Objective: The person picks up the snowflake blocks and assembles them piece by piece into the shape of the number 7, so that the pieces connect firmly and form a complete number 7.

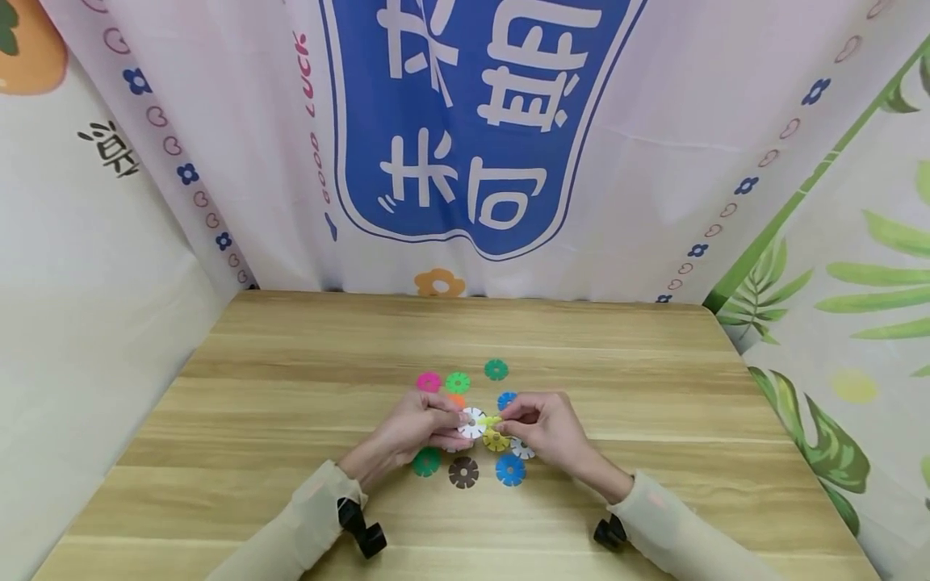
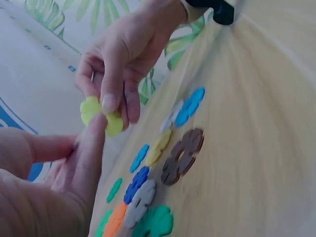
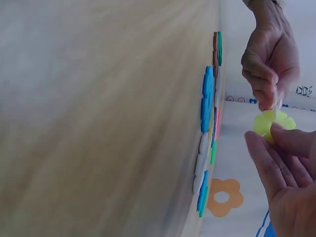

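Above the wooden table, my left hand [image 1: 416,424] pinches a white slotted plastic disc [image 1: 466,430] between thumb and fingers, turned flat toward the head camera. My right hand [image 1: 550,428] pinches a yellow-green slotted disc [image 1: 490,421], seen nearly edge-on there. The two discs meet at their rims; how deep the slots join cannot be told. In the left wrist view, the yellow-green disc [image 2: 89,110] shows its face and the left fingers hide the white one. In the right wrist view, right thumb and fingertips grip the yellow-green disc [image 3: 263,121] at its lower edge.
Several loose discs lie flat on the table [image 1: 305,355] around and under the hands, among them a brown disc [image 1: 455,478], a blue disc [image 1: 502,466], a pink disc [image 1: 424,382] and a yellow disc [image 1: 496,446]. A printed curtain [image 1: 632,186] hangs behind the table's far edge.
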Tool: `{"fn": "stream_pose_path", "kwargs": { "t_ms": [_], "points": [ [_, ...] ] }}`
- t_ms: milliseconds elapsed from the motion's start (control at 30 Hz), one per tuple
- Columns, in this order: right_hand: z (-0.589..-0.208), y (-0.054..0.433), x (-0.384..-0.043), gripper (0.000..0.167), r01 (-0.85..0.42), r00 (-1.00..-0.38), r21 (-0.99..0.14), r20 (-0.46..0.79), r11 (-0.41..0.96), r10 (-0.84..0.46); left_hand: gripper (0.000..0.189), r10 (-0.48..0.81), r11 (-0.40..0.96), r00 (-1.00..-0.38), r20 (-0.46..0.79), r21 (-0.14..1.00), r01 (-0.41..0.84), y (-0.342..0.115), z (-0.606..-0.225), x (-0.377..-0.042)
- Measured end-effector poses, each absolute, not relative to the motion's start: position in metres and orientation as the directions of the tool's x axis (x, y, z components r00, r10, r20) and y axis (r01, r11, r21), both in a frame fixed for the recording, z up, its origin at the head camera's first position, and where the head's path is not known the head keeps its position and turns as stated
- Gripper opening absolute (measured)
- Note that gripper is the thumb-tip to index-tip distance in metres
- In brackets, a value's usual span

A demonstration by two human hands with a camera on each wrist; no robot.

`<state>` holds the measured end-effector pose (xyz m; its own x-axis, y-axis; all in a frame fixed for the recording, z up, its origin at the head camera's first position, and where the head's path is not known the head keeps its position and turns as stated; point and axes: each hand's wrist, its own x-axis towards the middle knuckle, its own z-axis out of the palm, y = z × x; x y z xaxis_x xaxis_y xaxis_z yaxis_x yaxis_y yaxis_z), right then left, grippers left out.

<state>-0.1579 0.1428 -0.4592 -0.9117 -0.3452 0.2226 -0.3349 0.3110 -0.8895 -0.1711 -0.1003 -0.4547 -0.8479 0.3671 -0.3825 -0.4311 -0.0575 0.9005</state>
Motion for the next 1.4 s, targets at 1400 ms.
{"fn": "stream_pose_path", "kwargs": {
  "t_ms": [1400],
  "points": [
    [-0.454,0.171,-0.159,0.027,-0.311,-0.899,-0.661,-0.029,0.683,-0.437,0.021,0.372,-0.052,-0.836,-0.403,0.890,-0.452,-0.114,-0.458,-0.164]
  ]
}}
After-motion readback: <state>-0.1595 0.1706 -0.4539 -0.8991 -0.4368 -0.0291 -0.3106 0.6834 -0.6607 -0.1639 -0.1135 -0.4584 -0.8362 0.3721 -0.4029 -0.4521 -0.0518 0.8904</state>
